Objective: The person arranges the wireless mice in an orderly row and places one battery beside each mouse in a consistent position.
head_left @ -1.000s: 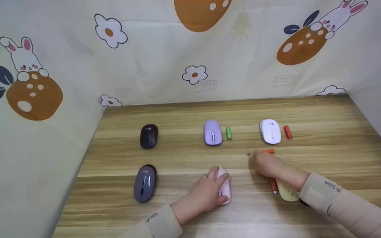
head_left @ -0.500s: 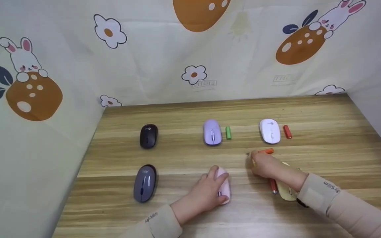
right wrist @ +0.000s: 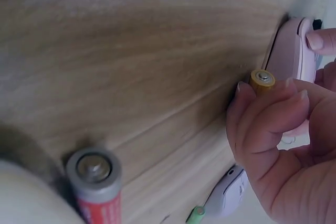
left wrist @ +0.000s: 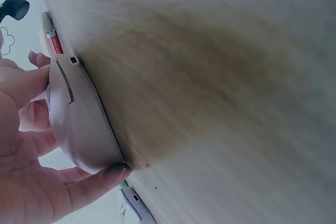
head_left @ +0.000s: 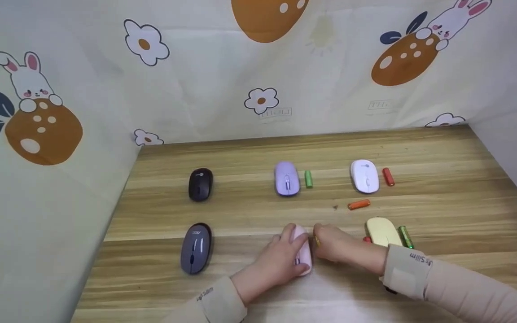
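A pink computer mouse lies on the wooden table, gripped along its sides by my left hand. In the left wrist view, fingers and thumb span its body, and the thumb or a fingertip reaches its lower edge. My right hand is just right of that mouse and pinches a yellow battery, whose end pokes out between the fingers in the right wrist view. Behind the right forearm lies a pale yellow mouse, its near part hidden by the sleeve. A red battery stands out close to the right wrist camera.
An orange battery lies beyond the yellow mouse, which has a green battery beside it. Farther back are a white mouse with a red battery and a purple mouse. Black and grey mice lie left.
My right hand has moved left and toward me with the yellow battery, from beside the orange battery to the pink mouse. My left hand stays on the pink mouse.
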Demonstrator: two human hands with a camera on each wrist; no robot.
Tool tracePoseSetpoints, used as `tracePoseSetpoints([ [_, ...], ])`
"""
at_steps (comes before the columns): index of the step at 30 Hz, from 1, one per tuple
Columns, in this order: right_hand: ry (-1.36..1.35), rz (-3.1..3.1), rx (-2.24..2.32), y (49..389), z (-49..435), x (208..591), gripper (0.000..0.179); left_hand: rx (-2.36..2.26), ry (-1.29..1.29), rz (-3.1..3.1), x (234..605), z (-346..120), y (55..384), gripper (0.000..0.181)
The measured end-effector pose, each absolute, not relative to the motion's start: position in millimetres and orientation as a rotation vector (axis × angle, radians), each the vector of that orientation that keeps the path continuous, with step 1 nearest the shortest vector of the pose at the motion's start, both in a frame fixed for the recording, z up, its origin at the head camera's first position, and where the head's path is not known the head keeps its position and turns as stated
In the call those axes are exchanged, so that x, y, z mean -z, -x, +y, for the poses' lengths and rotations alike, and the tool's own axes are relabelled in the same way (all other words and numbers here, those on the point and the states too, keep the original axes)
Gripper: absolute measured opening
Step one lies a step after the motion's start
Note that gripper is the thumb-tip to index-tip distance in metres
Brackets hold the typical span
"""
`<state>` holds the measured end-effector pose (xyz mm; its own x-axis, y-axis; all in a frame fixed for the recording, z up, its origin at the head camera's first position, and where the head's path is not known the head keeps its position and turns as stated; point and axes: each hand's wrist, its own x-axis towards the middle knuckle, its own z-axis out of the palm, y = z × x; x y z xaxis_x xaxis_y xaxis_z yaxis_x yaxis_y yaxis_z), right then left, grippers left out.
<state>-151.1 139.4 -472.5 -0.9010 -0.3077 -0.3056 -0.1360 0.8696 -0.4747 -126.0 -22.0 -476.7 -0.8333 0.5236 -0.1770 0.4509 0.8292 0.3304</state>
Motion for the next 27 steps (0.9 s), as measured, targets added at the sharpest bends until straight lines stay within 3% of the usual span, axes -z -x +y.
tracePoseSetpoints([
  [15,0.192,2.607,0.725,151.3,133.8,474.2,0.006,-0.402,-0.771,2.774,477.6,-22.9,126.0,0.065],
  [27,0.143,2.550,0.772,153.4,135.1,475.4,0.008,-0.400,-0.810,2.793,477.6,-23.7,124.9,0.065],
])
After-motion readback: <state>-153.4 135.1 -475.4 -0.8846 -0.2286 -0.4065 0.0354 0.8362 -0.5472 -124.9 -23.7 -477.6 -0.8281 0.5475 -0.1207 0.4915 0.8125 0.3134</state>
